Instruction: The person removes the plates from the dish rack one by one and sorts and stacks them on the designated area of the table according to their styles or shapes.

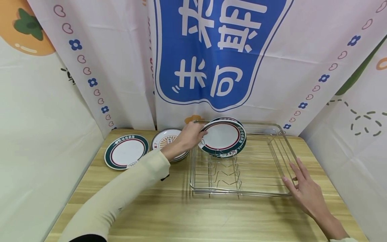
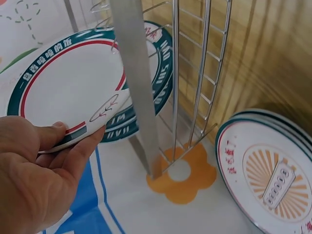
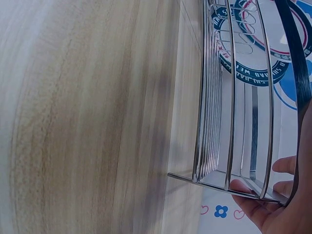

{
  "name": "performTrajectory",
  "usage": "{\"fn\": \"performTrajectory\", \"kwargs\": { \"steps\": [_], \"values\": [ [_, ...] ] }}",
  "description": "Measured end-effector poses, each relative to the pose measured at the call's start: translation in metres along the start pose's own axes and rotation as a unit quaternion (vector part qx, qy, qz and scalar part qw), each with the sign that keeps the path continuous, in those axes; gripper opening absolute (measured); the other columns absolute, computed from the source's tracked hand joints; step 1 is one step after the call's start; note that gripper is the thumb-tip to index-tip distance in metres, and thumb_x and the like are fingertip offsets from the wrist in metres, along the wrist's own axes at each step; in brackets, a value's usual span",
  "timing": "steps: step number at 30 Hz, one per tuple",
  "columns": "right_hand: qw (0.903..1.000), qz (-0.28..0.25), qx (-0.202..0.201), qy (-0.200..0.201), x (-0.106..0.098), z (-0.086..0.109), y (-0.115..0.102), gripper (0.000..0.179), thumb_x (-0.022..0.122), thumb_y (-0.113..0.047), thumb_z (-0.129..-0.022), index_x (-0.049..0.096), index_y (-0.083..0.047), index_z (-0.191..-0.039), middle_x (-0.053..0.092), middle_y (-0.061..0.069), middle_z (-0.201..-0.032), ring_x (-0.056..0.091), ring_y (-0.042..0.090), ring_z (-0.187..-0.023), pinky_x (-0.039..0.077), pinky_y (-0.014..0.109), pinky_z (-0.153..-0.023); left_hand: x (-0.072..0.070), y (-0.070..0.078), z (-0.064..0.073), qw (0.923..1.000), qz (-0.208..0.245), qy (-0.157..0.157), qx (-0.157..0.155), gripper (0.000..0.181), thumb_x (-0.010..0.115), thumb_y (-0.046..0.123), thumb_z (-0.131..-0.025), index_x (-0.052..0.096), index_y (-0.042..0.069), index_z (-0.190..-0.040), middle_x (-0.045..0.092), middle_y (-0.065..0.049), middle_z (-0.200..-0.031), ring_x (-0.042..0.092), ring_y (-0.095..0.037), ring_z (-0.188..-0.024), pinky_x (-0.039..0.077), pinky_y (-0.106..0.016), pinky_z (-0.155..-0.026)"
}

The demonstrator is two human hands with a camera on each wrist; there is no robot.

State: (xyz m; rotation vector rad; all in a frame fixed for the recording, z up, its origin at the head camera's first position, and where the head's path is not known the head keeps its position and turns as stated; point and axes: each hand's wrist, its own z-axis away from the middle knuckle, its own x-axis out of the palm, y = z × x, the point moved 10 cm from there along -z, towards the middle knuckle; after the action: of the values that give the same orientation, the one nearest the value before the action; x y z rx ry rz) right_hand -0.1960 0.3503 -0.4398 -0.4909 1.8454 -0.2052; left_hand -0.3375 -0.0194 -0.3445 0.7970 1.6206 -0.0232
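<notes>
My left hand (image 1: 189, 136) pinches the left edge of a white plate with a green rim (image 1: 222, 135), thumb on its face and fingers behind. This plate is tilted over the left part of a wire dish rack (image 1: 260, 193). Behind it, a second green-rimmed plate (image 2: 165, 63) stands in the rack, partly hidden. My right hand (image 1: 308, 191) holds the rack's right side near the front corner. In the right wrist view its thumb (image 3: 246, 191) lies at the lower wire, and other fingers reach past the flat metal rim (image 3: 295, 58).
Left of the rack, a small stack of plates with an orange sunburst print (image 1: 164, 137) lies partly under my left forearm. Farther left, another green-rimmed plate (image 1: 126, 152) lies flat on the wooden table (image 1: 181, 215). A printed cloth (image 1: 127, 67) hangs behind the rack.
</notes>
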Motion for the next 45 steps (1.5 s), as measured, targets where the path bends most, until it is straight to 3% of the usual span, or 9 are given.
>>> {"fn": "performTrajectory", "kwargs": {
  "steps": [4, 8, 18, 23, 29, 35, 41, 45],
  "values": [
    [1.0000, -0.001, -0.001, 0.000, 0.000, 0.000, 0.000, 0.064, 0.061, -0.031, -0.106, 0.042, 0.001, -0.157, 0.027, 0.027, -0.169, 0.074, 0.036, -0.083, 0.053, 0.062, -0.068, -0.017, -0.008, 0.006, 0.9991, 0.036, 0.017, -0.013, 0.013, 0.067, 0.013, -0.105, 0.074, 0.002, -0.104, 0.063, -0.005, -0.075, 0.049, -0.014, -0.058, 0.038, -0.025, -0.054],
    [1.0000, -0.001, 0.000, -0.001, 0.000, 0.000, 0.000, 0.063, 0.061, -0.032, -0.106, 0.042, 0.002, -0.157, 0.025, 0.027, -0.170, 0.075, 0.036, -0.082, 0.052, 0.064, -0.068, -0.038, -0.014, 0.016, 0.9980, 0.055, 0.029, -0.014, 0.014, 0.066, 0.012, -0.106, 0.071, 0.002, -0.097, 0.060, -0.004, -0.071, 0.047, -0.014, -0.056, 0.037, -0.025, -0.053],
    [1.0000, 0.000, 0.002, -0.007, 0.001, 0.000, 0.003, 0.065, 0.060, -0.033, -0.107, 0.040, 0.000, -0.159, 0.022, 0.025, -0.172, 0.075, 0.035, -0.083, 0.052, 0.065, -0.070, -0.090, -0.038, 0.045, 0.9952, 0.051, 0.081, -0.019, 0.019, 0.069, 0.011, -0.104, 0.071, 0.001, -0.087, 0.067, -0.007, -0.071, 0.047, -0.015, -0.055, 0.037, -0.027, -0.052],
    [0.9999, 0.000, 0.005, -0.009, 0.001, 0.002, 0.003, 0.065, 0.060, -0.033, -0.106, 0.040, 0.000, -0.159, 0.021, 0.024, -0.173, 0.075, 0.036, -0.085, 0.052, 0.063, -0.069, -0.104, -0.061, 0.062, 0.9935, 0.050, 0.090, -0.048, 0.021, 0.069, 0.013, -0.104, 0.070, 0.000, -0.088, 0.069, -0.010, -0.072, 0.051, -0.019, -0.058, 0.040, -0.031, -0.056],
    [1.0000, -0.002, 0.000, -0.008, 0.001, 0.001, 0.002, 0.064, 0.060, -0.032, -0.107, 0.041, 0.001, -0.158, 0.023, 0.026, -0.171, 0.075, 0.038, -0.087, 0.051, 0.065, -0.069, -0.124, -0.084, 0.084, 0.9920, 0.029, 0.097, -0.077, 0.019, 0.066, 0.015, -0.106, 0.075, -0.002, -0.104, 0.075, -0.013, -0.082, 0.061, -0.024, -0.067, 0.045, -0.036, -0.064],
    [1.0000, -0.004, -0.001, -0.008, 0.002, 0.000, 0.001, 0.064, 0.060, -0.032, -0.107, 0.041, 0.002, -0.157, 0.022, 0.026, -0.171, 0.075, 0.036, -0.083, 0.051, 0.066, -0.069, -0.143, -0.110, 0.108, 0.9875, 0.034, 0.100, -0.117, 0.029, 0.063, 0.020, -0.108, 0.073, -0.006, -0.112, 0.073, -0.014, -0.081, 0.058, -0.020, -0.063, 0.043, -0.032, -0.056],
    [1.0000, 0.000, 0.000, -0.006, 0.000, -0.001, 0.001, 0.064, 0.060, -0.032, -0.106, 0.042, 0.002, -0.157, 0.024, 0.026, -0.171, 0.075, 0.035, -0.082, 0.051, 0.064, -0.069, -0.157, -0.139, 0.136, 0.9815, 0.027, 0.119, -0.147, 0.031, 0.062, 0.022, -0.109, 0.070, -0.006, -0.100, 0.065, -0.009, -0.068, 0.052, -0.018, -0.055, 0.038, -0.029, -0.047],
    [1.0000, -0.001, -0.001, -0.006, 0.000, -0.001, 0.002, 0.064, 0.060, -0.032, -0.106, 0.042, 0.002, -0.157, 0.024, 0.026, -0.171, 0.075, 0.036, -0.083, 0.051, 0.065, -0.069, -0.160, -0.167, 0.152, 0.9750, 0.007, 0.117, -0.189, 0.032, 0.062, 0.024, -0.109, 0.067, -0.006, -0.098, 0.062, -0.009, -0.067, 0.051, -0.019, -0.054, 0.036, -0.030, -0.046]
  ]
}}
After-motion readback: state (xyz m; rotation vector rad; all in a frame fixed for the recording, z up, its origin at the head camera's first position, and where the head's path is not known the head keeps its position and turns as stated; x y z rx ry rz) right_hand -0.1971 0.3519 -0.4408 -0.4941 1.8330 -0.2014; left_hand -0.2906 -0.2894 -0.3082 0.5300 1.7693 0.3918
